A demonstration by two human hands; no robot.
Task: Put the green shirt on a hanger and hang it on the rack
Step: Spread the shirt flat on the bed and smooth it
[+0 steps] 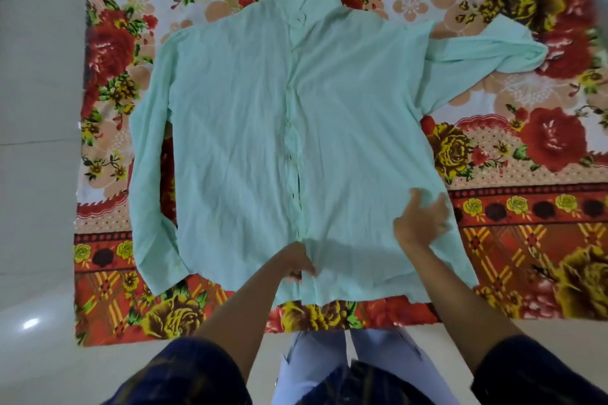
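Head view shows my left hand (297,265) pinching the thin, limp mint-green cotton shirt (250,128) at its bottom placket, my right hand (422,222) spread loosely near the hem; I judge the collar the better hold.

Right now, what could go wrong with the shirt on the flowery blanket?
The pale green button-up shirt lies flat, apparently buttoned, so a hanger may not slide in easily. One long sleeve is folded over and could tangle. The left hand pinches only the hem, so lifting may bunch it.
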